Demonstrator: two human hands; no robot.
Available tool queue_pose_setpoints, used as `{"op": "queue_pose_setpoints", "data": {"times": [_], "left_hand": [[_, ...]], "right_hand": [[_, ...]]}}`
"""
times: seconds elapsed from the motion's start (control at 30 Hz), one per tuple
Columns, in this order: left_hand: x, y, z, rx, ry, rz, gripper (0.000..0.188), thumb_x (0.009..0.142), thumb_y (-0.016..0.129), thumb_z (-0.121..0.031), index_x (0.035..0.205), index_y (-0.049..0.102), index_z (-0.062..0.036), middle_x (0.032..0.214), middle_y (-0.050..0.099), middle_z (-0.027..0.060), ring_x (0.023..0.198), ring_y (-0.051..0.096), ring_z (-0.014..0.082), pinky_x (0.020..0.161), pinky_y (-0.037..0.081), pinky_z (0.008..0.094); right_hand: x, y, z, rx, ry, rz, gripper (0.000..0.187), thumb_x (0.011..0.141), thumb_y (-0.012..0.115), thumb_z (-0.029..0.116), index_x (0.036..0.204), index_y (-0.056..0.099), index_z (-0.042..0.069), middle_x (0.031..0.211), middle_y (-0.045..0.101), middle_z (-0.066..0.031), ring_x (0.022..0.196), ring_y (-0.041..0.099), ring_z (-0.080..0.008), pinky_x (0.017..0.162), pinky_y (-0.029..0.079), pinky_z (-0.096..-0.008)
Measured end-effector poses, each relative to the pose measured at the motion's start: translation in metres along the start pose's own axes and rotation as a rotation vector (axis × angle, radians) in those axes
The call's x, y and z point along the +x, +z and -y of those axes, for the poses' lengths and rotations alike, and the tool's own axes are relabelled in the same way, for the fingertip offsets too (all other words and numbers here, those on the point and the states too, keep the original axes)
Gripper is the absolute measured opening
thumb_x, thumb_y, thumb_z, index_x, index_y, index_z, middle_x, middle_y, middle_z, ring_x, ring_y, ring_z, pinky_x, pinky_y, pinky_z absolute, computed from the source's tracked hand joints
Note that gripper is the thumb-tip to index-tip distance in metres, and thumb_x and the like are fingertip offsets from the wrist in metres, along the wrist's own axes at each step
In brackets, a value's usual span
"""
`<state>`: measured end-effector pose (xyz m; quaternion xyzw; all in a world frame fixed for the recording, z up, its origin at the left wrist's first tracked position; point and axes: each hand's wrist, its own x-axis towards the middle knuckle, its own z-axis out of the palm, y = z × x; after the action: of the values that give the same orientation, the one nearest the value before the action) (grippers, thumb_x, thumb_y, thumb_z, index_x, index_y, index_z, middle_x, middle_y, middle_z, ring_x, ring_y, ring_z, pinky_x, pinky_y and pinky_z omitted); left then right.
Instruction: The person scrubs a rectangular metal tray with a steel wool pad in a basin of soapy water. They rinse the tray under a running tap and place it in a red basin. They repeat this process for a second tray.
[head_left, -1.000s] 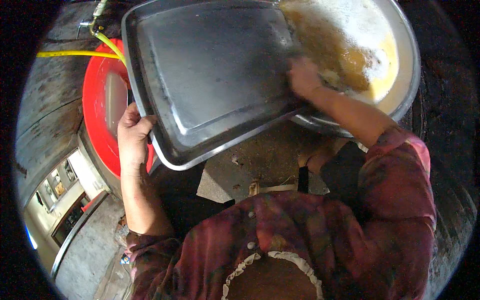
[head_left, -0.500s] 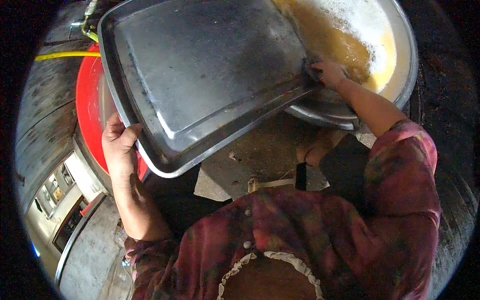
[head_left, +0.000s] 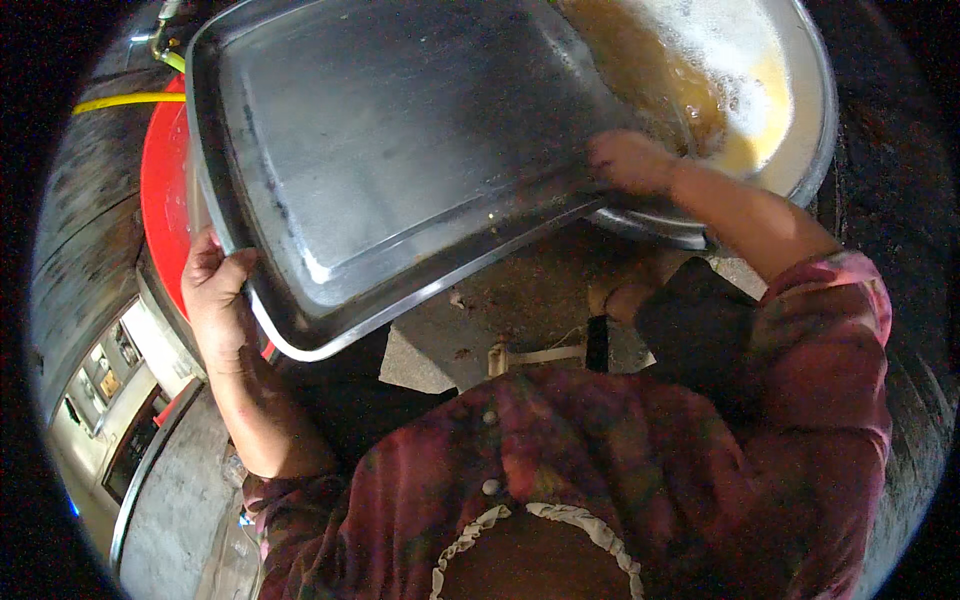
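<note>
A large, shallow metal tray [head_left: 420, 150] slants in front of me, its far right end dipping into a round metal basin [head_left: 815, 130] of foamy, yellow-brown water [head_left: 690, 90]. My left hand [head_left: 217, 290] grips the tray's rim at the near left corner, thumb on top and fingers curled beneath the edge. On the tray's right side, beside the water, my right hand [head_left: 632, 163] presses down with its fingers curled and slightly blurred. Whatever lies under those fingers is hidden; half a second ago a dark grey pad-like lump showed there.
Left of the tray, partly beneath it, stands a red basin [head_left: 163, 200]. A yellow hose [head_left: 125, 102] runs to it, near a metal tap [head_left: 165, 45]. Below is a concrete floor [head_left: 420, 360] with a small low stool [head_left: 540, 355] by my legs. A grey surface [head_left: 180, 480] lies lower left.
My right hand has moved left and slightly down, from the water's edge onto the tray. The tray and my left hand have shifted a little to the left.
</note>
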<state>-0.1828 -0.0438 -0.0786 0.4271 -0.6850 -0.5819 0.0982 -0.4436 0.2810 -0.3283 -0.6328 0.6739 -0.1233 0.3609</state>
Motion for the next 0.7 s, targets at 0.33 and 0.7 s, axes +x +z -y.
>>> {"op": "queue_pose_setpoints", "data": {"times": [0.33,0.7], "left_hand": [[-0.022,-0.012,-0.017,0.04,0.068,0.034,0.03,0.07,0.056,0.004,0.099,0.056,-0.0011,0.091,0.062,0.0043,0.082,0.058,0.0121,0.078,0.044,0.025],[-0.019,-0.034,0.001,0.101,0.036,-0.057,0.039,0.067,0.052,0.004,0.106,0.055,0.0015,0.095,0.06,0.004,0.083,0.056,0.0137,0.077,0.043,0.0257]], "right_hand": [[0.048,0.013,-0.033,-0.144,0.885,-0.334,0.023,0.082,0.05,0.023,0.088,0.065,0.007,0.09,0.061,-0.0163,0.087,0.058,-0.0338,0.076,0.046,-0.0466],[0.19,-0.096,0.19,0.038,-0.155,-0.832,0.033,0.075,0.061,0.025,0.104,0.06,0.009,0.114,0.05,-0.015,0.103,0.048,-0.0317,0.08,0.044,-0.0449]]}}
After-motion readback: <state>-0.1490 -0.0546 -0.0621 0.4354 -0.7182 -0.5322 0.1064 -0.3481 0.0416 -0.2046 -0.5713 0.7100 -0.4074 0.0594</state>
